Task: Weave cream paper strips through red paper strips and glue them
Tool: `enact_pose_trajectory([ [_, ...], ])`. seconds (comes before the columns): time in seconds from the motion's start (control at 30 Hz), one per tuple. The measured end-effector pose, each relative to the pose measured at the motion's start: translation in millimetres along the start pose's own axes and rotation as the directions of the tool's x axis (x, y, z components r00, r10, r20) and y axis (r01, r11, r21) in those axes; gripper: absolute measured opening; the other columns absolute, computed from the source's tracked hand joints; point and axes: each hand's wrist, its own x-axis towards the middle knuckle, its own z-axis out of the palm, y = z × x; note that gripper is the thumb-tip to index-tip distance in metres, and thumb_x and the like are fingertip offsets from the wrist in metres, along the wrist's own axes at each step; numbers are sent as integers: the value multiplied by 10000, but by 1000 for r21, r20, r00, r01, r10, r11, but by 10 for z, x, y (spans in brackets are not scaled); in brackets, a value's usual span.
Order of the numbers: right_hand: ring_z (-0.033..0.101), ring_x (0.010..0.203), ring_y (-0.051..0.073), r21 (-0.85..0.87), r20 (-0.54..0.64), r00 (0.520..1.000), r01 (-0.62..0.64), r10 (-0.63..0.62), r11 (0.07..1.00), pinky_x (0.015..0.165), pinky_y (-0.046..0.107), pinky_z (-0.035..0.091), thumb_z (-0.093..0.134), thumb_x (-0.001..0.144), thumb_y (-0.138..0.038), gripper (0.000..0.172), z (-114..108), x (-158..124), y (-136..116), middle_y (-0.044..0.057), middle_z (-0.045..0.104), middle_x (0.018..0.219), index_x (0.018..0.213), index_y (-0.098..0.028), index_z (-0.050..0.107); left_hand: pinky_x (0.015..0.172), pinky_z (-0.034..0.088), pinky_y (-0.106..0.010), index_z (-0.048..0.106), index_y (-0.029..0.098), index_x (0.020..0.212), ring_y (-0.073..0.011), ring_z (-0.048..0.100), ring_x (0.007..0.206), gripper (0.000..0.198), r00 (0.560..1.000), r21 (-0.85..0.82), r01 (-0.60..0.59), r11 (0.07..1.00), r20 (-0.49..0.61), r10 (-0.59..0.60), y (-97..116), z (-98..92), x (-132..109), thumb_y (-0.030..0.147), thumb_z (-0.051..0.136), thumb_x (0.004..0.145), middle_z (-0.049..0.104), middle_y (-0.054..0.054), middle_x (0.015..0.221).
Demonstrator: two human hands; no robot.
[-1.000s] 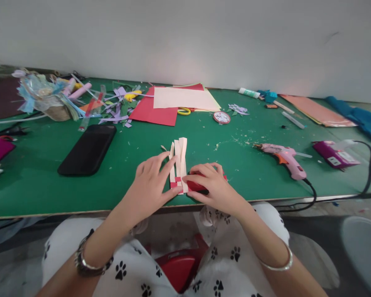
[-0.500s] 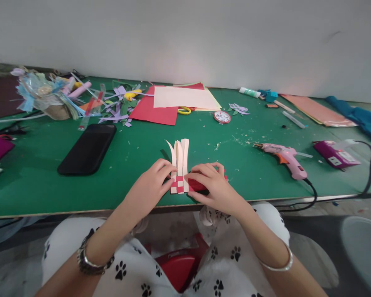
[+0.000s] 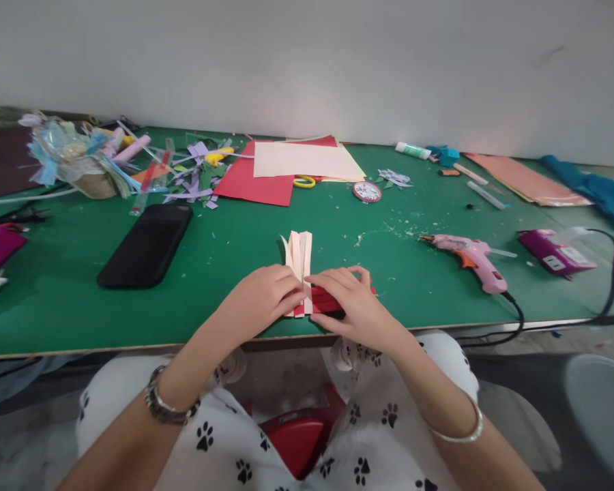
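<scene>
Cream paper strips (image 3: 298, 249) stand away from me, woven with red paper strips (image 3: 327, 300) that run off to the right, near the table's front edge. My left hand (image 3: 266, 293) lies over the left side of the weave, its fingers closed together with the tips on a cream strip. Most of the red and cream checks are hidden under it. My right hand (image 3: 355, 303) arches over the red strips, gripping them between thumb and fingers, fingertips close to the rightmost cream strip.
On the green table (image 3: 235, 266) lie a black phone (image 3: 146, 245), a pink glue gun (image 3: 465, 256) with its cord, a purple box (image 3: 555, 254), paper sheets (image 3: 297, 160), yellow-handled scissors (image 3: 305, 181), a round pincushion-like case (image 3: 367, 191) and paper scraps (image 3: 194, 177).
My left hand has moved right across the weave, covering checks that showed before. The cream strips now stand closer together. My right hand has hardly moved.
</scene>
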Motion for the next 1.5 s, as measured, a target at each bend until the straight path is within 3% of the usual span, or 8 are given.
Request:
enact_pose_trajectory([
  [0.23, 491, 974, 195, -19, -20, 1000, -14, 13, 1000, 880, 347, 216, 483, 788, -370, 411, 19, 7, 6, 52, 590, 1066, 1158, -196, 445, 619, 425, -266, 551, 124, 905, -167, 542, 726, 160, 999, 154, -37, 987, -11, 39, 0, 55, 28, 254, 483, 842, 590, -45, 796],
  [0.47, 514, 955, 207, -105, -14, 999, -43, 42, 994, 899, 387, 205, 499, 744, -419, 489, -2, -10, -18, 43, 603, 1044, 1183, -221, 417, 670, 437, -275, 577, 126, 972, -177, 545, 798, 205, 995, 134, -87, 987, -29, 91, -1, 64, -46, 241, 454, 856, 585, -67, 869],
  [0.67, 544, 841, 172, -110, -97, 984, -158, 148, 981, 899, 407, 147, 454, 801, -299, 149, -46, 11, 55, 3, 628, 861, 906, -228, 531, 622, 430, -267, 590, 126, 943, -169, 551, 753, 195, 996, 179, -82, 980, -19, 86, 29, 69, -52, 247, 467, 853, 598, -60, 857],
  [0.83, 549, 769, 153, -103, 1, 988, -152, 153, 983, 857, 405, 179, 476, 783, -261, 77, -140, 63, 156, -20, 613, 766, 748, -217, 529, 641, 431, -282, 574, 128, 951, -174, 571, 801, 204, 993, 247, -112, 962, -17, 120, 23, 81, -42, 248, 433, 866, 610, -79, 987],
  [1.0, 543, 758, 143, -257, 15, 999, -31, 36, 966, 907, 444, 150, 396, 784, -157, 185, -200, 133, 150, -25, 603, 737, 738, -222, 562, 674, 435, -291, 560, 127, 947, -180, 571, 833, 195, 986, 280, -138, 950, -51, 158, -1, 111, -46, 257, 439, 864, 630, -65, 979],
  [1.17, 498, 680, 128, -566, -3, 993, 95, -117, 819, 941, 459, 123, 342, 787, -66, 326, -211, 165, 119, -16, 578, 660, 669, -215, 607, 627, 417, -283, 534, 127, 972, -181, 570, 796, 181, 987, 322, -119, 939, -65, 148, 23, 115, -56, 246, 480, 845, 634, -55, 950],
  [1.33, 497, 674, 124, -660, -14, 987, 112, -161, 743, 933, 429, 142, 334, 823, -64, 340, -274, 128, 154, -21, 593, 666, 739, -222, 623, 602, 391, -282, 537, 172, 961, -171, 562, 759, 133, 984, 364, -143, 920, -49, 172, 44, 111, -56, 216, 475, 851, 622, -35, 989],
  [1.5, 497, 687, 129, -698, -19, 974, 148, -225, 701, 874, 386, 179, 345, 819, -54, 332, -316, 170, 117, -10, 618, 716, 813, -219, 633, 598, 375, -281, 480, 226, 1136, -181, 560, 764, 282, 982, 448, -165, 879, -7, 189, 53, 105, -56, 243, 487, 855, 622, -30, 975],
])
